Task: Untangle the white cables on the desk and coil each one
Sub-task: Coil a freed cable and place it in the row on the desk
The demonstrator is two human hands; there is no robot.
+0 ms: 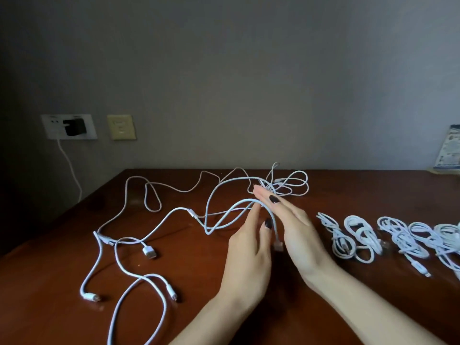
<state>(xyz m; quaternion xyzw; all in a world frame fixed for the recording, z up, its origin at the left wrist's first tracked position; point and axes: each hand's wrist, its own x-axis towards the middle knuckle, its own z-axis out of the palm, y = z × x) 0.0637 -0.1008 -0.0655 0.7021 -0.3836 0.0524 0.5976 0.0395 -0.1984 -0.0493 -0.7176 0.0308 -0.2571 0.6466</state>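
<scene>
Both hands are raised just over the table point(194, 265), palms facing each other, fingers straight and relaxed – neither clenched. A white cable point(275, 229) arcs over the left hand's point(249, 247) fingertips and drops between the two palms, its plug point(278, 246) hanging by the right hand's point(296, 227) heel. No finger plainly curls round it. Just beyond the right fingertips lies the tangle point(271, 186) of loops. Loose cables point(149, 252) sprawl left of the left hand – coils point(358, 239) sit in a row right of the right hand. Far left, a black charger point(74, 127) is plugged into the wall.
</scene>
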